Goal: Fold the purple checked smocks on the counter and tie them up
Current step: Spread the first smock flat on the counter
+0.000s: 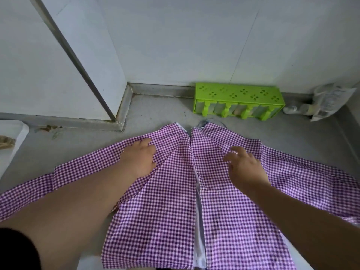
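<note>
A purple checked smock (165, 211) lies spread flat on the grey counter (155, 110), back opening up, with a white slit running down its middle. Its two sleeves stretch out to the left and right. My left hand (139, 156) rests palm down on the left shoulder area, fingers flat on the cloth. Over the right shoulder area, my right hand (245, 164) has its fingers spread and slightly bent, touching or just above the cloth.
A green plastic rack (237, 100) stands at the back against the white wall. A clear plastic bag with small bottles (323, 102) lies at the back right corner. A white tray (9, 137) sits at the left edge.
</note>
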Demonstrator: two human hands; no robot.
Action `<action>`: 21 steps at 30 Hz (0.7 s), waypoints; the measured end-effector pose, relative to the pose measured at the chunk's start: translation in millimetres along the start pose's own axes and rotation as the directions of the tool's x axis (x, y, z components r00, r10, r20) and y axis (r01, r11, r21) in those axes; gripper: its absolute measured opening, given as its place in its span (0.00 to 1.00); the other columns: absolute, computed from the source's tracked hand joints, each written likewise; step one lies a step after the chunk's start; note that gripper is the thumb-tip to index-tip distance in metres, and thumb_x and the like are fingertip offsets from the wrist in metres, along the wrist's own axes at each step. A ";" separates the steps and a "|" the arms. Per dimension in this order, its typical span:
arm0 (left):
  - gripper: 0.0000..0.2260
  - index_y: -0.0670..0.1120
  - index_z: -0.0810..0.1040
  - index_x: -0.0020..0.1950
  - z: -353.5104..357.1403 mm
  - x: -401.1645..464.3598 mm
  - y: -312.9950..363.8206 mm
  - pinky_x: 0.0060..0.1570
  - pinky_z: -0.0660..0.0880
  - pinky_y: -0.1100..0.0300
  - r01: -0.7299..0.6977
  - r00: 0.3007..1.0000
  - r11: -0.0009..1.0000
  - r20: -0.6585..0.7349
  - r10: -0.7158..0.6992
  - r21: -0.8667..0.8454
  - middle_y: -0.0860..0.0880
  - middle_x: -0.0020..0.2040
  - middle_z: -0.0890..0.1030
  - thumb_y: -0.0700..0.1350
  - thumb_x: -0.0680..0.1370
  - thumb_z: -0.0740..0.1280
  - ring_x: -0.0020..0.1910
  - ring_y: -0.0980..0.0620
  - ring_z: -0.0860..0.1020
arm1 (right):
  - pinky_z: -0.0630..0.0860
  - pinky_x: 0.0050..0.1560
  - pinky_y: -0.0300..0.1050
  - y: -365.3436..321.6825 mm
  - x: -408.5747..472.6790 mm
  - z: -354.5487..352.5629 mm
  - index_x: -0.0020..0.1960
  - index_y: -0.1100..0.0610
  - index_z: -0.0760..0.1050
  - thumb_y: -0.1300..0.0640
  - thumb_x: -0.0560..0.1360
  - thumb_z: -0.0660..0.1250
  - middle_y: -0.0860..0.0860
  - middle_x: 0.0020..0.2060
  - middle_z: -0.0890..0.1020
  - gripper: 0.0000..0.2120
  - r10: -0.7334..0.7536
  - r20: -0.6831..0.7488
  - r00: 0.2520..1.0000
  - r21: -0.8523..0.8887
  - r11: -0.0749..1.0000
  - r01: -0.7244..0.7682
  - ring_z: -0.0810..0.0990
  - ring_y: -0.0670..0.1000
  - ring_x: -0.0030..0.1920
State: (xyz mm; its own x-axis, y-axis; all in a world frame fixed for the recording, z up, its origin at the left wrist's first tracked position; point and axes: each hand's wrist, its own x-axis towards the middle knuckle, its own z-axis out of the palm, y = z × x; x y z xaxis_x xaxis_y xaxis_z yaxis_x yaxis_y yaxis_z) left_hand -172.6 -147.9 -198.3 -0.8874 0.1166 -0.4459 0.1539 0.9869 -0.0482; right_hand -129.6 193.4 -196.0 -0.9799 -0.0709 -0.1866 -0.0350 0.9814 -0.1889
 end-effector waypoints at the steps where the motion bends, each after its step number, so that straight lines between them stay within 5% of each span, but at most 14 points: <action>1: 0.33 0.54 0.64 0.80 -1.4 4.1 -5.0 0.76 0.67 0.41 0.062 0.998 0.995 0.007 -0.062 -0.073 0.47 0.83 0.60 0.61 0.78 0.69 0.79 0.42 0.65 | 0.74 0.66 0.59 6.3 12.0 -5.2 0.66 0.42 0.74 0.61 0.75 0.63 0.48 0.76 0.65 0.23 0.058 0.019 0.998 0.008 0.998 -0.058 0.72 0.58 0.71; 5: 0.41 0.52 0.54 0.84 -5.8 29.7 -14.6 0.77 0.64 0.39 0.260 0.961 0.920 -0.009 -0.275 -0.294 0.46 0.84 0.60 0.59 0.78 0.71 0.80 0.40 0.64 | 0.72 0.69 0.61 39.1 68.4 -18.1 0.77 0.48 0.62 0.62 0.76 0.64 0.54 0.81 0.56 0.31 0.239 0.094 0.966 0.091 0.965 -0.248 0.69 0.65 0.74; 9: 0.27 0.48 0.71 0.75 -6.4 41.3 -24.0 0.68 0.75 0.41 0.320 0.945 0.901 0.030 -0.325 -0.292 0.44 0.71 0.77 0.59 0.80 0.69 0.67 0.41 0.78 | 0.71 0.70 0.60 58.1 89.1 -9.4 0.82 0.56 0.52 0.52 0.76 0.73 0.63 0.76 0.64 0.43 0.346 0.229 0.910 0.113 0.919 -0.378 0.71 0.66 0.72; 11: 0.23 0.48 0.77 0.69 -8.0 37.9 -24.7 0.65 0.77 0.43 0.270 0.963 0.946 0.050 -0.266 -0.181 0.45 0.64 0.82 0.62 0.81 0.64 0.60 0.43 0.81 | 0.74 0.67 0.59 60.9 84.1 -4.8 0.79 0.57 0.58 0.50 0.75 0.74 0.64 0.72 0.71 0.39 0.345 0.233 0.909 0.109 0.920 -0.377 0.74 0.66 0.68; 15: 0.24 0.51 0.78 0.70 -16.8 24.3 -17.1 0.72 0.66 0.43 0.186 0.982 0.982 0.038 -0.186 0.012 0.46 0.68 0.79 0.64 0.83 0.57 0.68 0.44 0.76 | 0.78 0.61 0.53 61.2 66.0 -8.7 0.69 0.54 0.74 0.42 0.76 0.68 0.58 0.62 0.82 0.26 0.272 0.269 0.924 0.031 0.956 -0.290 0.81 0.61 0.60; 21: 0.22 0.45 0.80 0.65 -46.4 0.7 -4.9 0.52 0.75 0.52 0.194 0.979 0.961 0.106 -0.176 -0.199 0.46 0.55 0.82 0.58 0.87 0.54 0.51 0.47 0.80 | 0.71 0.47 0.45 55.3 48.8 -39.3 0.56 0.59 0.78 0.48 0.77 0.65 0.58 0.51 0.81 0.15 0.267 0.282 0.922 0.067 0.953 -0.297 0.77 0.56 0.48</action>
State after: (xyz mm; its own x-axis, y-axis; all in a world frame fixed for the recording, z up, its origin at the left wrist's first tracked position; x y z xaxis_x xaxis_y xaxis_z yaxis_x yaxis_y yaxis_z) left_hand -194.2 -147.4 -156.9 -0.8498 -0.0713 -0.5223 -0.1110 0.9928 0.0450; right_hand -187.1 251.2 -177.7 -0.8570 0.1464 -0.4941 0.2705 0.9439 -0.1895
